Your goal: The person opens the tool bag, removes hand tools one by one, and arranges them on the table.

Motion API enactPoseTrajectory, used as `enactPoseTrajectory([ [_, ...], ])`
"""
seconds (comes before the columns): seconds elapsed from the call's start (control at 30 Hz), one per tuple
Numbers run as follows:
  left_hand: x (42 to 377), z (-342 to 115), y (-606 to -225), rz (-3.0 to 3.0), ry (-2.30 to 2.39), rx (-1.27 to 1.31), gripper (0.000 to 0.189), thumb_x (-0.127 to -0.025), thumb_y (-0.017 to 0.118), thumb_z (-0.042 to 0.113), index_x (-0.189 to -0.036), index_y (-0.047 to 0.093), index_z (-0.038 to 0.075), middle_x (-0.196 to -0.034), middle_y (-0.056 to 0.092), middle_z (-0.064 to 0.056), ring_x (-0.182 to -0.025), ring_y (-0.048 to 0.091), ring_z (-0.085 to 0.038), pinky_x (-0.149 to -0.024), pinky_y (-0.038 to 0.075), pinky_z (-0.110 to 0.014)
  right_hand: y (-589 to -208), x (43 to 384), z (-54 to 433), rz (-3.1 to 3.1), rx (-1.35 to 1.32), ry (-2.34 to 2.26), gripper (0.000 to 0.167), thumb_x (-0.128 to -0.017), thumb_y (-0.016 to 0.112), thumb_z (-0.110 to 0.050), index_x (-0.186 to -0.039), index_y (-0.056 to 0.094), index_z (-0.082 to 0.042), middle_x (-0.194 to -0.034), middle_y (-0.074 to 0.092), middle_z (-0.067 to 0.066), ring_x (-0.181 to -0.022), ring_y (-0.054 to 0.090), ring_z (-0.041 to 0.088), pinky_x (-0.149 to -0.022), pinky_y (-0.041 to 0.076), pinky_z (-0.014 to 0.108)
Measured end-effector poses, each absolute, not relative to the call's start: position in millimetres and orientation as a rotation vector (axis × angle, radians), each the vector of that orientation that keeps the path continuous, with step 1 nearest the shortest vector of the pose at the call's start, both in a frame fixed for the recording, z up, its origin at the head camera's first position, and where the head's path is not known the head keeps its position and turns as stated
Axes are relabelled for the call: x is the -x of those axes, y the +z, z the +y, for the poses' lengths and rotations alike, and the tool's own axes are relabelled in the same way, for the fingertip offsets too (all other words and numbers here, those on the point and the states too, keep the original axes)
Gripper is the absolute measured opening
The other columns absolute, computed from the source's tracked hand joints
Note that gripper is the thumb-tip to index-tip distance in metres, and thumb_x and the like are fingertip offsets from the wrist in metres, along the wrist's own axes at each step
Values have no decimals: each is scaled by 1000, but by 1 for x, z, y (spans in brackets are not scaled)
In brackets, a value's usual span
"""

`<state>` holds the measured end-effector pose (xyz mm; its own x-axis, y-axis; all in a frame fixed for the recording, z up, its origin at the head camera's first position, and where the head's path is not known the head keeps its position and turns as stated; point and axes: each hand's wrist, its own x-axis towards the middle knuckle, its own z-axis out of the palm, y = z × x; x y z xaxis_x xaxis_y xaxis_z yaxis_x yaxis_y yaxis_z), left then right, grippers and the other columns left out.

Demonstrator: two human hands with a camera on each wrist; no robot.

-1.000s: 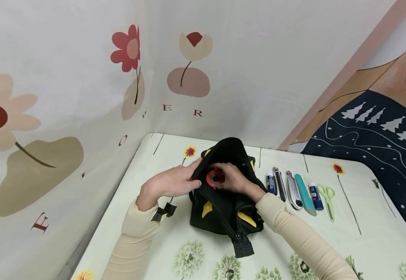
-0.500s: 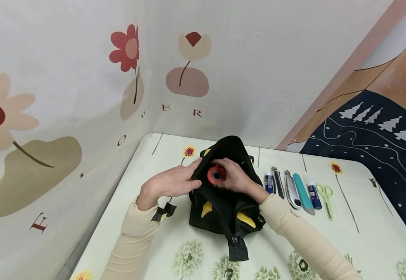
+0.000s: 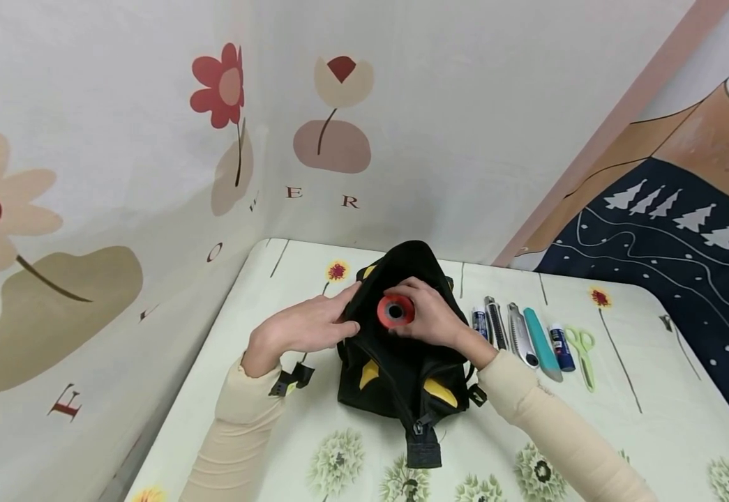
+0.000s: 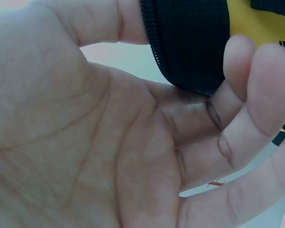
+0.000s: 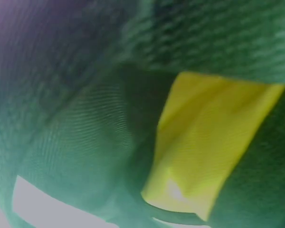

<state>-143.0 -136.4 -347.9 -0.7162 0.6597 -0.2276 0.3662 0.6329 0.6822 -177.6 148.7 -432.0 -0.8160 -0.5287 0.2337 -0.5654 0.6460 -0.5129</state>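
Observation:
A black bag with yellow patches stands on the table with its zipped mouth spread open. My left hand holds the left edge of that mouth between thumb and fingers. In the left wrist view the zipper edge runs between the thumb and the curled fingers. Inside the mouth, my right hand grips a red roll with a dark centre hole, which looks like tape, its round face turned up. The right wrist view shows only dark fabric and a yellow patch, blurred; the hand is out of that view.
Right of the bag lie a glue stick, two box cutters, a turquoise knife-shaped tool, another glue stick and green scissors. A printed cloth wall rises behind the table.
My right hand and the red roll have shifted slightly up and to the right within the bag's mouth. The left hand keeps its hold on the edge.

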Motion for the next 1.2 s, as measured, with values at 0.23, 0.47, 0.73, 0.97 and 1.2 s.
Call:
enactPoseTrajectory([
  [0.23,143,-138,-350,2398,866,-797,78,-113,51,27,-179,15,7,-111,74,-10,-99,64,-24,-96,47,-46,-416,162,148,-2722,-968,902,67,-82,99,-15,-142,72,-3,-137,66,17,-121,64,34,-99,59,54],
  [0.47,142,-139,-354,2397,889,-808,78,-112,51,27,-179,16,8,-148,67,-20,-106,66,-26,-99,48,-47,-400,149,149,-2651,-968,976,69,-80,100,-13,-142,73,-4,-138,66,15,-119,66,31,-94,60,50],
  [0.73,142,-138,-353,2398,868,-762,81,-111,51,31,-179,14,7,-101,72,-11,-95,63,-22,-98,47,-45,-387,135,163,-2616,-854,1006,69,-80,99,-11,-144,73,-6,-139,65,15,-114,67,30,-93,60,49],
  [0.97,143,-137,-350,2389,817,-723,82,-113,50,31,-179,8,5,-61,41,6,-56,38,-13,-89,45,-40,-374,129,199,-2537,-629,999,66,-78,99,-10,-139,75,-4,-136,68,18,-113,65,33,-87,54,35],
  [1.2,144,-137,-349,2389,827,-731,82,-112,50,31,-179,9,6,-60,37,7,-53,33,-11,-74,40,-35,-368,121,237,-2541,-438,971,64,-81,97,-6,-140,75,-4,-133,67,18,-109,61,31,-85,44,16],
])
